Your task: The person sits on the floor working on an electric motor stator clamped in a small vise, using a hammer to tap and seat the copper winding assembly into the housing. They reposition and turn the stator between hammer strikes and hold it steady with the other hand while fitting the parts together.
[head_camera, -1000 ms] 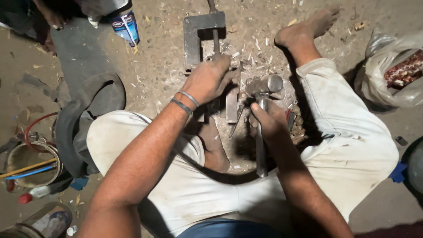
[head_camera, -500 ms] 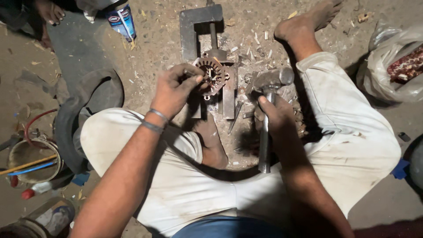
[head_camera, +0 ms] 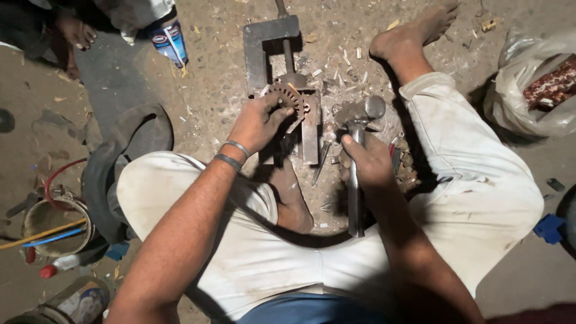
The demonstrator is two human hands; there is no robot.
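I sit on the ground in pale trousers. My left hand (head_camera: 259,123), with two bangles at the wrist, grips a round toothed metal part (head_camera: 289,98) with copper showing, and holds it against a steel press frame (head_camera: 273,45) that lies on the ground with a screw rod down its middle. My right hand (head_camera: 367,161) is closed round the metal handle of a hammer (head_camera: 359,117). The hammer head sits just right of the frame, low over the ground. A thin metal punch (head_camera: 322,155) lies between the two hands.
My bare feet (head_camera: 414,33) flank the frame amid scattered chips. A plastic bag (head_camera: 531,90) with reddish pieces lies at the right. A dark tyre piece (head_camera: 129,141), a tin with rods (head_camera: 51,225) and a can (head_camera: 170,41) sit at the left, beside another person's foot (head_camera: 75,30).
My left hand first covered the toothed part, then drew back left and now holds its left edge on the frame. The hammer stays in my right hand, nearly still.
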